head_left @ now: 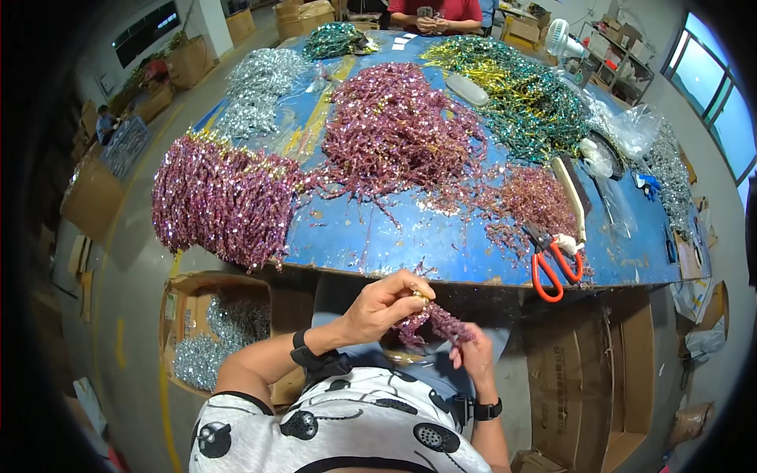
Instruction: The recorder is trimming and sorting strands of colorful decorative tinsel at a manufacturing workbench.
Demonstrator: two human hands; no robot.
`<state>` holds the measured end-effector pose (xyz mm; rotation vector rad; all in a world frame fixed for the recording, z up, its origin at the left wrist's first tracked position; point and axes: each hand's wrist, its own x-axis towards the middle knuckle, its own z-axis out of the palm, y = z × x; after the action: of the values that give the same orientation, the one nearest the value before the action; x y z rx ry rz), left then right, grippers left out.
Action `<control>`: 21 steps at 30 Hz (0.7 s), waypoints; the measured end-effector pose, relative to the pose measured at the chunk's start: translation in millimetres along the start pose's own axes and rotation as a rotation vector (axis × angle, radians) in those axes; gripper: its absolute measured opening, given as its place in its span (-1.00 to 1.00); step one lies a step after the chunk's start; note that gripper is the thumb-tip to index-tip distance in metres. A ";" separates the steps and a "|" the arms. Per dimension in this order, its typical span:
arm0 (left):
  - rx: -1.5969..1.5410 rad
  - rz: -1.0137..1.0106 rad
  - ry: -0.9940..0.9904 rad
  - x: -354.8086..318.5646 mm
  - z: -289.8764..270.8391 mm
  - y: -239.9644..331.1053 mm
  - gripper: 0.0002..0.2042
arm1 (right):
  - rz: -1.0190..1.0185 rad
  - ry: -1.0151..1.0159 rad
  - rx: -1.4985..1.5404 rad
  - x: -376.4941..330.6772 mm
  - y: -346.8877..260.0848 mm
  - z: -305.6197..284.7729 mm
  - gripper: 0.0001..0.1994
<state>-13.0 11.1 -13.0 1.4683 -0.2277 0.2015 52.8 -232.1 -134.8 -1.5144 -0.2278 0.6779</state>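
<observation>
In front of my lap, just off the table's near edge, my left hand (pixel 388 306) pinches the gold-coloured end of a small bunch of pink-purple glitter strands (pixel 441 322). Lower and to the right, my right hand (pixel 476 355) has its fingers closed around the other end of the same bunch. Beyond my hands, a large loose heap of pink-purple glitter strands (pixel 398 130) covers the middle of the table. A neater stack of similar bunches (pixel 225 197) with gold ends hangs over the table's left edge.
On the blue table (pixel 339 244), red-handled scissors (pixel 556 268) overhang the near right edge beside a pile of pinkish scraps (pixel 536 197). Silver strands (pixel 260 87) and green strands (pixel 536 110) lie farther back. Cardboard boxes (pixel 583 378) flank me. Across the table sits a person in red (pixel 438 12).
</observation>
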 end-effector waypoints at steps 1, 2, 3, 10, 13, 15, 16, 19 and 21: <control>-0.009 0.030 0.030 -0.6 0.7 1.0 -0.85 | 0.029 -0.103 0.034 -3.1 -4.4 -1.4 -0.81; -0.017 -0.017 0.041 0.0 0.2 2.2 -0.85 | 0.001 -0.015 -0.018 -1.4 2.4 1.6 -0.80; -0.013 -0.016 0.030 2.0 -1.7 2.1 -0.85 | -0.027 0.074 -0.069 0.4 9.1 5.4 -0.80; 0.451 0.333 0.008 2.8 2.3 -3.1 -0.85 | -0.124 0.343 0.650 10.8 26.6 2.9 -0.84; 0.202 0.155 0.066 -6.3 1.6 -17.5 -0.83 | 0.070 0.310 1.245 5.4 11.6 -11.4 -0.76; 0.187 0.072 0.016 -9.5 1.6 -21.3 -0.82 | 0.056 0.103 1.417 2.6 21.7 -20.9 -0.65; 0.209 0.073 0.025 -9.9 3.5 -19.9 -0.83 | 0.008 0.092 1.306 -1.6 21.6 -19.3 -0.60; 0.359 -0.011 0.076 -0.3 6.6 -11.7 -0.84 | 0.088 -0.070 1.238 -0.5 10.6 -20.2 -0.40; 0.153 0.005 0.298 3.8 -6.5 -13.6 -0.87 | 0.294 0.466 1.231 10.4 9.0 -19.5 -0.41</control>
<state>-5.5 16.3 -25.5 1.5675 0.0259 0.4456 69.2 -243.6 -147.7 -0.4611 0.6828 0.4966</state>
